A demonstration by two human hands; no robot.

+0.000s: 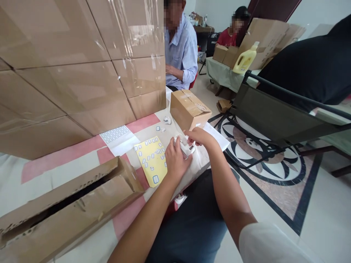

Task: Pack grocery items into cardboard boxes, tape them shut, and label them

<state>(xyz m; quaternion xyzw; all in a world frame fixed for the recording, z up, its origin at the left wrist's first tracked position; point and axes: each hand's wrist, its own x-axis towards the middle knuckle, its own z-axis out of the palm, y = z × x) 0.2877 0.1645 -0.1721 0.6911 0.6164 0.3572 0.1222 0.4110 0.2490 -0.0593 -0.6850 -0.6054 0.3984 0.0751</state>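
Over the table's near edge, my left hand point(177, 157) is wrapped around a small white plastic device point(187, 149) with a dark rectangular opening in its end. My right hand point(202, 137) reaches in from the other side, its fingers curled together against the top of the device. Whatever lies between those fingertips is hidden. Left of my hands is a yellow sheet point(150, 162) dotted with small outlined stickers, partly covered by my left hand. Behind it lies a white sheet of labels point(117, 137). Crumpled paper bits point(167, 120) sit beyond the yellow sheet.
Stacked taped cartons point(82, 62) wall off the left. A long open-topped carton point(71, 208) lies near left; a closed cardboard box point(190, 107) stands behind my hands. Two people sit farther back. At right are a folding chair point(279, 117) and a yellow jug point(246, 60).
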